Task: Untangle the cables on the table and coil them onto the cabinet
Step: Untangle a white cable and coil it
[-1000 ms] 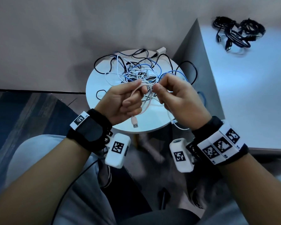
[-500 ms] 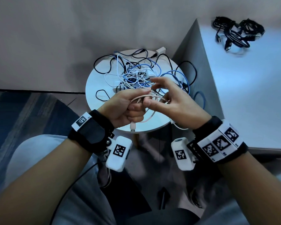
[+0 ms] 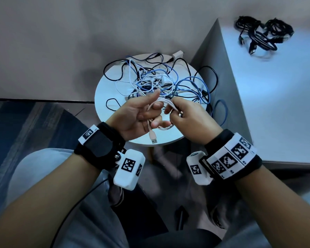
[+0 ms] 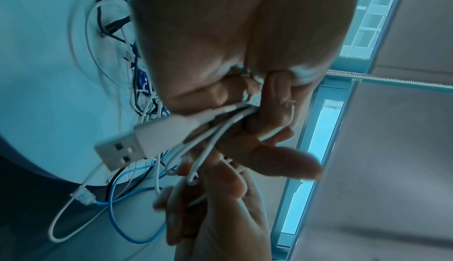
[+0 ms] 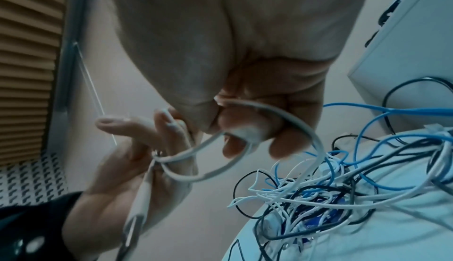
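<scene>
A white USB cable (image 3: 166, 103) is gathered in loops between both hands above the round white table (image 3: 170, 138). My left hand (image 3: 140, 113) holds the loops in its curled lower fingers, index finger stretched out; the USB plug (image 3: 153, 139) hangs below the palm. The left wrist view shows the plug (image 4: 122, 149) close up and the loops (image 4: 213, 135) in those fingers. My right hand (image 3: 184, 117) pinches the cable (image 5: 191, 179) between thumb and finger, right of the left hand. A tangle of white, blue and black cables (image 3: 159, 81) lies on the table behind.
The white cabinet (image 3: 276, 113) stands right of the table, its top higher than the table. Black coiled cables (image 3: 261, 36) lie at its far corner. Blue and black loops (image 3: 220, 111) hang over the table's right edge. My knees are below the hands.
The right hand has come back from over the left hand and now pinches the cable to the right. The left index finger has straightened, and the loops sit lower in the left hand.
</scene>
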`<state>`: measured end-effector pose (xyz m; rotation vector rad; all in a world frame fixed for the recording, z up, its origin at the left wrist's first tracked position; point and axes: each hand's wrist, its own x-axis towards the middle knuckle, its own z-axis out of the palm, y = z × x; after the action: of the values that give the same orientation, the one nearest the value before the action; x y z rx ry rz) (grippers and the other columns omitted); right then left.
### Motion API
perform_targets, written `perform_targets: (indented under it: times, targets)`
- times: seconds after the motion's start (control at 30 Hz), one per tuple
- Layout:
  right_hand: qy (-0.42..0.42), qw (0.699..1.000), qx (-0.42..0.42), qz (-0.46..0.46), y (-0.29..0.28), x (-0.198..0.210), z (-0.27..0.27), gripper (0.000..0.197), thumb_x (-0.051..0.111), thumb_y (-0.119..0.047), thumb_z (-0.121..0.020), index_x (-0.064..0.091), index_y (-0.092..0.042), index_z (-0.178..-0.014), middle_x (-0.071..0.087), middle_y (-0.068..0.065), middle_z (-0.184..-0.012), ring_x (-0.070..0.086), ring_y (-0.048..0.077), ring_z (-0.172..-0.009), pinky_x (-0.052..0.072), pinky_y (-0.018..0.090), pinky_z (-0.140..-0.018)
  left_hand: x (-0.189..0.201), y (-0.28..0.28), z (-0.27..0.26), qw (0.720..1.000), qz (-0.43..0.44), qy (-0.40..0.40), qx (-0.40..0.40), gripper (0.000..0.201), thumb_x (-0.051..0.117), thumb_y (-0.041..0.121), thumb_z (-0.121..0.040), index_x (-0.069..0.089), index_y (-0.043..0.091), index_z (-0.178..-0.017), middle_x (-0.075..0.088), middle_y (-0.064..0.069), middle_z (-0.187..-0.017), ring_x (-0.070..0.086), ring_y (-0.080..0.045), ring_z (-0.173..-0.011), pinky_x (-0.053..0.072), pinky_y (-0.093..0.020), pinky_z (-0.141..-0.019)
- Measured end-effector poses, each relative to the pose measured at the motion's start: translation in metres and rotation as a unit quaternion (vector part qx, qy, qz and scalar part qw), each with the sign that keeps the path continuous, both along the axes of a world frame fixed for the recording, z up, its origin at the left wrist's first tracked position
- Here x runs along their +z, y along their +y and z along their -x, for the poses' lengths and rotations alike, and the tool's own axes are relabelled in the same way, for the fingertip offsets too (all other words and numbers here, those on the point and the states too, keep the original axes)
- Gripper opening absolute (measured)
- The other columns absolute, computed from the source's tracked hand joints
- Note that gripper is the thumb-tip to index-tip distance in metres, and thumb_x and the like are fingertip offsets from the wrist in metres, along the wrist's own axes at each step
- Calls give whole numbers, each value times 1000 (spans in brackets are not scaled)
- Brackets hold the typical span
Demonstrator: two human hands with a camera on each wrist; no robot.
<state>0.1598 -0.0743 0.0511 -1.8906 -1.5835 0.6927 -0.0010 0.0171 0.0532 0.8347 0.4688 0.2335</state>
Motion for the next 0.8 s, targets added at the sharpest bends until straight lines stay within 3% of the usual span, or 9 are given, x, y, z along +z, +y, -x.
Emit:
perform_targets:
  times: [0.07,0.2,0.3,0.43,0.53,0.6,0.7,0.73,0.8]
  targets:
    - [-35,999,7,0,-1,-1,1,15,46,-14,-93,57,-24,-94,62,-1,-80,53,13,-69,43,34,-66,0,0,1,999,-43,17,-7,43,44,39,-102,63,12,-74,27,10,-39,47,-13,-40,53,-33,-79]
    - [-97,995,18,-3,-3,-4,2,14,45,-14,-93,57,-14,-101,66,8,-89,59,30,-87,47,43,-77,5,2,0,992,-111,29,-60,41,49,34,-99,72,0,-102,26,9,-42,36,-8,-36,48,-27,-69]
    - [-92,996,3,8,-5,1,1,16,46,-18,-94,57,-17,-83,63,3,-77,57,27,-78,47,40,-70,5,0,-1,990,-107,14,-88,27,48,24,-100,66,5,-96,34,8,-47,33,-6,-35,46,-25,-57]
    - [93,993,16,69,-2,4,-12,22,53,-24,-93,67,-12,-83,66,0,-71,56,20,-62,47,42,-62,2,-2,2,992,-52,-42,-103,18,38,20,-103,52,12,-94,45,5,-60,32,-5,-40,25,-22,-45]
    - [229,970,61,63,-3,8,-17,39,53,-42,-93,68,-6,-89,68,8,-73,55,21,-59,44,34,-59,4,7,5,994,-16,-90,-59,21,39,22,-100,56,15,-92,35,11,-55,19,-7,-43,17,-21,-42]
    - [257,962,69,55,-3,11,-19,45,52,-43,-96,67,-2,-87,63,13,-67,57,24,-62,43,29,-62,4,13,7,991,7,-132,-9,22,41,23,-100,59,15,-92,25,10,-54,16,-7,-42,16,-21,-41]
    - [158,981,68,89,-1,4,-23,49,47,-47,-100,69,-11,-77,63,4,-57,68,20,-69,50,34,-74,4,24,11,969,68,-235,41,19,50,19,-100,60,6,-109,23,7,-55,19,-9,-42,18,-23,-42]
    - [101,985,68,120,-1,-2,-23,51,44,-50,-101,70,-14,-75,65,2,-56,70,19,-72,52,39,-79,6,30,14,955,102,-274,53,24,50,16,-100,59,0,-116,24,5,-55,20,-10,-43,19,-25,-43]
    - [-3,982,67,178,-5,-13,-21,54,37,-51,-103,69,-17,-77,69,3,-60,68,15,-70,52,39,-84,12,44,23,936,124,-320,82,33,45,13,-103,51,-6,-129,25,3,-55,20,-11,-44,20,-27,-44]
